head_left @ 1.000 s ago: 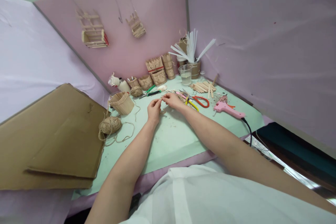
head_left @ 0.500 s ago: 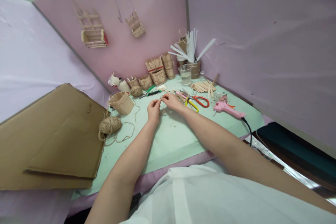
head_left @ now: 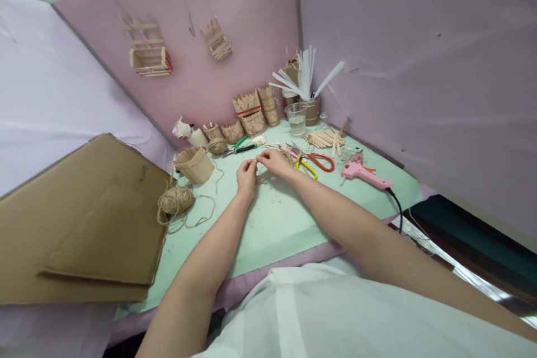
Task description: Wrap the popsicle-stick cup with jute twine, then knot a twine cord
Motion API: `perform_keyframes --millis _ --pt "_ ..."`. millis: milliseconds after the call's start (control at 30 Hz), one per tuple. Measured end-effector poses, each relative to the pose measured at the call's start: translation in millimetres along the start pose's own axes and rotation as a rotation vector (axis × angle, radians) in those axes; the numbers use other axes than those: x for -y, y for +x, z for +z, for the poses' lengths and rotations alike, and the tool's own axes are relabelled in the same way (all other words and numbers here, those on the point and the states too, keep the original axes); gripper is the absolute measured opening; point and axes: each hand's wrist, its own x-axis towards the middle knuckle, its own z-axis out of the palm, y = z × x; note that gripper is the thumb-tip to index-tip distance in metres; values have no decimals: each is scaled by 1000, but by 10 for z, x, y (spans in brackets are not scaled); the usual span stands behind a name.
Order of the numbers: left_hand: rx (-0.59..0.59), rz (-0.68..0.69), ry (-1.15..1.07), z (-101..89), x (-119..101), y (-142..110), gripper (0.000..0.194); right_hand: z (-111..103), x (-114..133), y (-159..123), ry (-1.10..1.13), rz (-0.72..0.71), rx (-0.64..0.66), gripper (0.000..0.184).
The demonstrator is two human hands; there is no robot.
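Over the middle of the pale green table [head_left: 268, 235], my left hand [head_left: 246, 174] and my right hand [head_left: 272, 161] meet at their fingertips. Both are closed in a pinch. Whatever lies between the fingers is too small to name. Just right of my right hand lie scissors with red handles [head_left: 322, 162] and a tool with yellow handles [head_left: 307, 169]. Pliers with green and black handles [head_left: 245, 148] rest behind my left hand. To the left stand a wooden-stick cup [head_left: 195, 165] and a ball of twine [head_left: 176, 200] with a loose strand.
A pink glue gun [head_left: 366, 175] with a black cord lies at the right. Wooden sticks [head_left: 325, 139], a clear cup of liquid [head_left: 297, 122] and several small stick baskets [head_left: 253, 122] line the back. Cardboard sheets [head_left: 92, 224] cover the left side. Stick racks [head_left: 151, 61] hang on the pink wall.
Hardly anything differs. My hands stay pinched together at the same spot, with only a slight shift of the fingers.
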Motion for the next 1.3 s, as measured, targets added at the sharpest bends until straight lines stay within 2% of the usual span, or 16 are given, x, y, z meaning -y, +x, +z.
perform_keyframes --millis 400,600,867,967,1100,1200,1300 --pt "-29 -91 -60 21 -60 -29 19 34 -29 5 18 -52 -19 12" --pt "-37 -177 -199 6 -75 -5 17 56 -25 -8 39 -163 -32 10" --pt "34 -285 -281 -35 -84 44 15 54 -10 -26 46 -290 -23 10" --pt "115 -362 -333 -34 -129 40 16 53 -13 -14 117 -254 -26 9" --pt "278 -404 -381 -20 -162 14 20 34 -29 12 286 -118 -26 9" --pt "292 -370 -340 -5 -157 -12 24 13 -34 22 332 -34 -8 9" --pt "265 -338 -295 5 -151 -24 26 9 -38 29 327 -15 10 8"
